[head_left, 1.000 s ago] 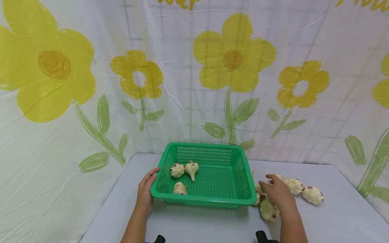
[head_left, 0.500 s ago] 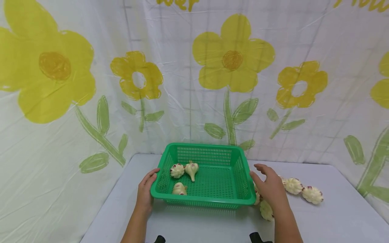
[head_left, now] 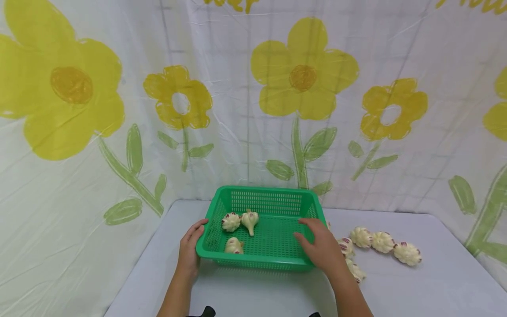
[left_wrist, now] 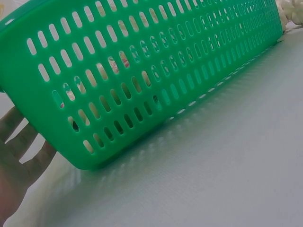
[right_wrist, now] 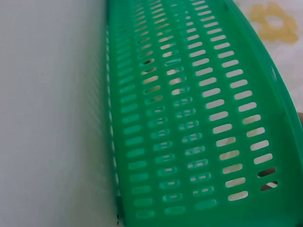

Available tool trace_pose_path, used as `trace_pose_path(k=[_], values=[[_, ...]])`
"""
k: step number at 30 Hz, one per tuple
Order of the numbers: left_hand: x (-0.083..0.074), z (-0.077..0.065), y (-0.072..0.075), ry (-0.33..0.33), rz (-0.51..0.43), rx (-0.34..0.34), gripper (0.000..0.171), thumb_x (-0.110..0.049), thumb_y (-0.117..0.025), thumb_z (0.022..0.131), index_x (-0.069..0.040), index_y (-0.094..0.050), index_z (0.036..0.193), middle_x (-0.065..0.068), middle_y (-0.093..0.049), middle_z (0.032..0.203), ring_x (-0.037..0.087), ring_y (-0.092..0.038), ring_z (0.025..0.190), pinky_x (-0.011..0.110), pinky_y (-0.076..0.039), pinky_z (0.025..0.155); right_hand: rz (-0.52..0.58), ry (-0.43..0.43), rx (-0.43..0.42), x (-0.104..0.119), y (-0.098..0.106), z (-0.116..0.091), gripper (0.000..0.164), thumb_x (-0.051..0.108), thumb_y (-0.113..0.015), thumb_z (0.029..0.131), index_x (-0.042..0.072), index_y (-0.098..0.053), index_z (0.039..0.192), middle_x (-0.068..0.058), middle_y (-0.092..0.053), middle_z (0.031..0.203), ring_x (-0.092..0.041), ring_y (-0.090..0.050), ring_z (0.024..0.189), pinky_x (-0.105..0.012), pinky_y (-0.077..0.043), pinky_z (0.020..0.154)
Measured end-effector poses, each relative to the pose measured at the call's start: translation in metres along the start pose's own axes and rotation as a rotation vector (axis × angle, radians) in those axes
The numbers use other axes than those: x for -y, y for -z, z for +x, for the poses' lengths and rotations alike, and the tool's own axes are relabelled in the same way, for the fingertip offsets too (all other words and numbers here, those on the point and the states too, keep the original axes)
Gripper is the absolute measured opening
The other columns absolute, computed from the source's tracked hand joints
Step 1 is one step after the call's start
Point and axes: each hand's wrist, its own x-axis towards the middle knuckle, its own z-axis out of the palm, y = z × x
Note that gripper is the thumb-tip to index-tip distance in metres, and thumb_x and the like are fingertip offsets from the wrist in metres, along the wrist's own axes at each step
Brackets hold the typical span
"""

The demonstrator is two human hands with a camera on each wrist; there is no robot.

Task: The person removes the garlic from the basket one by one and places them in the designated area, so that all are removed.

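Observation:
My left hand [head_left: 189, 251] holds the left side of a green plastic basket [head_left: 273, 260], its fingers [left_wrist: 21, 144] at the basket's corner in the left wrist view. Inside lie a knobbly garlic bulb [head_left: 231, 222] and a smoother garlic bulb [head_left: 249, 221] side by side, with another garlic bulb [head_left: 234, 245] by the front wall. My right hand [head_left: 322, 246] reaches over the right part of the basket, thumb and forefinger apart. Its palm is hidden, so whether it holds a bulb cannot be seen. The right wrist view shows mostly the slotted basket wall [right_wrist: 284, 142].
Several garlic bulbs lie on the white table [head_left: 428, 290] right of the basket. A row of them ends with a bulb [head_left: 408, 254] farthest right. A garlic bulb [head_left: 355, 269] nearer me is partly behind my right arm. A flowered curtain [head_left: 245, 145] hangs behind.
My right hand has moved left from above the garlic bulbs on the table to over the basket, uncovering part of the pile. My left hand and the basket have stayed put.

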Motion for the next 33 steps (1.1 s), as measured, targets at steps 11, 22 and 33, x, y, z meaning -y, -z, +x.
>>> trace_pose_path(k=[11, 22, 33], values=[[-0.002, 0.001, -0.001, 0.021, -0.03, -0.019, 0.045, -0.036, -0.05, 0.103, -0.007, -0.055, 0.137, -0.003, -0.051, 0.139, 0.008, -0.045, 0.127, 0.017, -0.044, 0.094, -0.109, -0.06, 0.113, 0.006, -0.007, 0.006, 0.057, 0.038, -0.071, 0.09, 0.016, -0.054, 0.14, -0.011, -0.052, 0.143, -0.034, -0.05, 0.131, -0.055, -0.046, 0.098], [-0.001, 0.001, -0.001, 0.046, -0.044, -0.002, 0.048, -0.037, -0.05, 0.103, -0.006, -0.052, 0.139, -0.001, -0.048, 0.144, 0.008, -0.042, 0.13, 0.014, -0.044, 0.095, -0.101, -0.184, 0.337, 0.012, -0.023, 0.02, 0.07, 0.047, -0.073, 0.086, 0.017, -0.049, 0.144, -0.016, -0.042, 0.15, -0.042, -0.047, 0.131, -0.06, -0.045, 0.095], [-0.004, 0.0, -0.001, 0.056, -0.034, 0.0, 0.048, -0.038, -0.049, 0.103, -0.008, -0.051, 0.14, -0.002, -0.046, 0.145, 0.01, -0.04, 0.132, 0.014, -0.043, 0.095, 0.019, -0.248, 0.498, 0.019, -0.033, 0.032, 0.065, 0.042, -0.072, 0.088, 0.011, -0.052, 0.141, -0.018, -0.05, 0.144, -0.041, -0.046, 0.132, -0.059, -0.041, 0.101]])
